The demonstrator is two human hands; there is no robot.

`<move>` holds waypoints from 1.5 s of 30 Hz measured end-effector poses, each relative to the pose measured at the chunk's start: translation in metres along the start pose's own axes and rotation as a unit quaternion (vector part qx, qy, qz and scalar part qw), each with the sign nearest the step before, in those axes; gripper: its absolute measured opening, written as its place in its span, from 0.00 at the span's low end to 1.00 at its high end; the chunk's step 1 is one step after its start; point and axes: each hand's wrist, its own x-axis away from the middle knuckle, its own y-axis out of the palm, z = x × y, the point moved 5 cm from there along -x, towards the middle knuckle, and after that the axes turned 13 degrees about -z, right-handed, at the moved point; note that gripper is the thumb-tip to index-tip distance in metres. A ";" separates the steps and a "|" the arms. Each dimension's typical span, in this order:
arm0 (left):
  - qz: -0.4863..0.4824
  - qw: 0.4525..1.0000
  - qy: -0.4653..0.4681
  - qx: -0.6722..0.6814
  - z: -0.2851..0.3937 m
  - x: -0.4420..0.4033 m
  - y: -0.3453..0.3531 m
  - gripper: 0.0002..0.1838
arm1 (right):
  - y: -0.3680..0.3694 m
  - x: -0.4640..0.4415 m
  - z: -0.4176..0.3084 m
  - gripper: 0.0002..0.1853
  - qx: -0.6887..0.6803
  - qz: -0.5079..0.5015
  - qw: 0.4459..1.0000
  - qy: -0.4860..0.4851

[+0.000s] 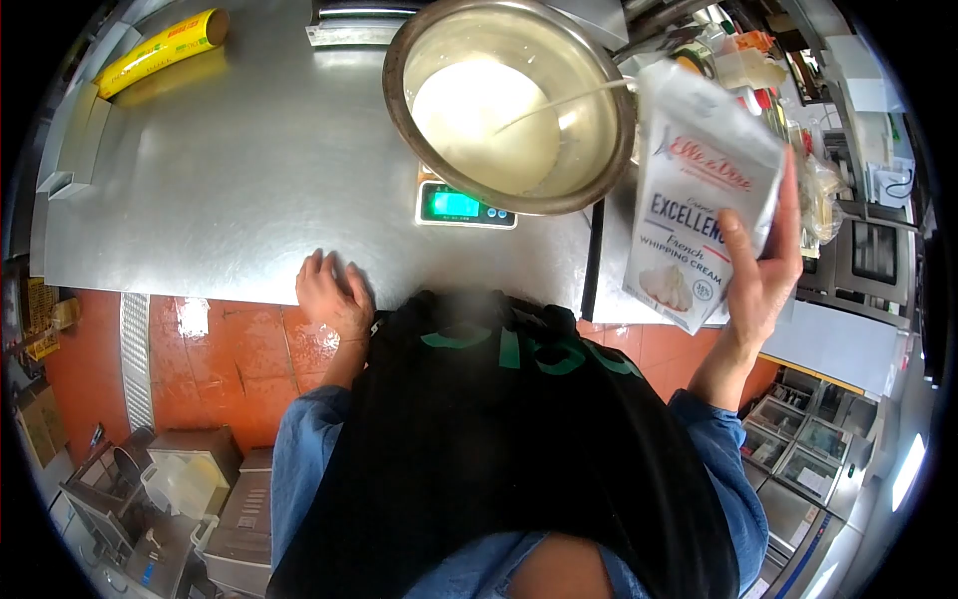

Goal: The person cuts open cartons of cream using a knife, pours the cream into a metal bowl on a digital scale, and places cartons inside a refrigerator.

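Observation:
My right hand (763, 270) grips a white carton of whipping cream (689, 200), tilted so its top points toward the bowl. A thin stream of cream (559, 100) runs from the carton into a large metal bowl (399, 130). Pale liquid (484, 125) covers the bowl's bottom. Beneath the bowl is a digital scale (467, 206) with a lit green display; its digits are too small to read. My left hand (333, 293) rests on the front edge of the steel table, fingers spread, holding nothing.
A yellow roll box (160, 52) lies at the back left of the steel table (230, 180). Bottles and packets (758, 80) crowd the back right. A dark gap (594, 260) separates two table sections. Metal equipment (364, 25) stands behind, left of the bowl.

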 end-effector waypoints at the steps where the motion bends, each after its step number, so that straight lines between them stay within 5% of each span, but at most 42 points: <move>1: 0.000 1.000 0.000 -0.001 -0.001 0.001 0.000 0.16 | -0.001 0.002 -0.004 0.35 0.008 0.028 0.999 -0.020; 4: -0.001 1.000 0.001 0.002 -0.003 0.003 0.002 0.16 | -0.007 0.006 -0.008 0.38 0.001 0.120 0.990 -0.079; 8: -0.003 1.000 -0.001 0.003 -0.007 0.006 0.009 0.17 | -0.010 0.011 -0.008 0.22 -0.012 0.202 0.972 -0.121; 45: -0.024 0.999 -0.023 -0.002 -0.010 0.010 0.018 0.18 | -0.011 0.038 0.014 0.22 -0.075 0.272 0.949 -0.140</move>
